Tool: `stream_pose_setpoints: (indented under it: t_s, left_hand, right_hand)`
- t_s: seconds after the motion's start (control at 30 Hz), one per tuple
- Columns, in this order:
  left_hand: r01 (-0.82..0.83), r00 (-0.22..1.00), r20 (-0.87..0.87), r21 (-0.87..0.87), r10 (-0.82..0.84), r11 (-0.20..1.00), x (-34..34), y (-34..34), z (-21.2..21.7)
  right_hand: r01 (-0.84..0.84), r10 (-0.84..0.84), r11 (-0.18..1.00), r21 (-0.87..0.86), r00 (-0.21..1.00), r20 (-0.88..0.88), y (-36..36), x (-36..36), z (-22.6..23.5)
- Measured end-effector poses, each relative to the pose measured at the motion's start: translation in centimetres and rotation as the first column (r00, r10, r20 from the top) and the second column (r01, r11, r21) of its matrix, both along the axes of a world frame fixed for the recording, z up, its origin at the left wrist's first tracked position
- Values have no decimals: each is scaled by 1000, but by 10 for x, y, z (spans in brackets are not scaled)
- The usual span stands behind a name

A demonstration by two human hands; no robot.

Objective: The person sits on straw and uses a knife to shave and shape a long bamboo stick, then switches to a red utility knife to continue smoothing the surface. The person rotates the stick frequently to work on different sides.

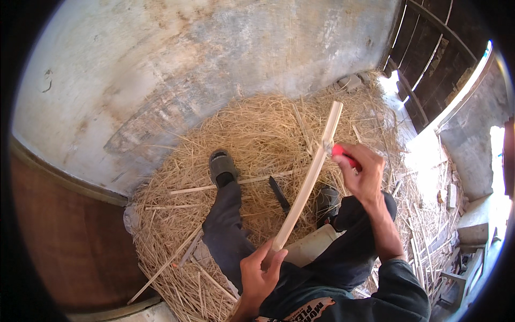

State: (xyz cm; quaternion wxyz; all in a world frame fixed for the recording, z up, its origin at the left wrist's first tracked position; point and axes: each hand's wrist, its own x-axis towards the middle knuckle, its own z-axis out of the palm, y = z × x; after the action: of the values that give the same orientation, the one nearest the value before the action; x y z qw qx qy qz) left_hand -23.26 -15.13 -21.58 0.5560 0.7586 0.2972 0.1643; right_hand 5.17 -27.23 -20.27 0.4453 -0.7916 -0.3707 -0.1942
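Note:
A long pale split bamboo strip [304,198] slants up and away from my lap. My left hand [259,272] is closed round its near end. In my right hand [365,170] is a small red-handled tool [346,156], pressed against the strip's upper part. The tool's working end is small and partly lost against the strip, where a knot or curled shaving shows, so its exact kind is unclear. On the straw between my feet lies a dark knife-like blade [279,193], its lower end hidden behind the strip.
Straw and shavings [257,126] cover the floor around my shoes [221,166]. Loose strips [193,189] lie among them. A stained wall [214,53] rises ahead, a brown panel [70,231] stands at left, and a slatted wooden door [429,59] is at the far right.

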Motion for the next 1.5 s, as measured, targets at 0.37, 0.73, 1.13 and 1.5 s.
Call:
stream_pose_setpoints:
  t_s: [0.37, 0.73, 1.13, 1.5]
  left_hand:
    - [-84, 994, -74, -27, 81, 996, -34, 14, -14]
    - [-63, 984, 174, 100, 45, 993, 30, 16, 9]
    - [-47, 993, 117, 132, 32, 990, 29, 10, 17]
    - [-46, 996, 78, 134, 36, 990, 21, 9, 12]
  right_hand:
    - [221, -225, 974, -41, 950, -214, -36, 50, 13]
    - [-363, 371, 925, -113, 927, 63, 4, -85, -25]
    - [-306, 336, 937, -169, 922, 194, 5, -86, -22]
    - [-228, 244, 968, -106, 956, 164, 4, -61, -17]
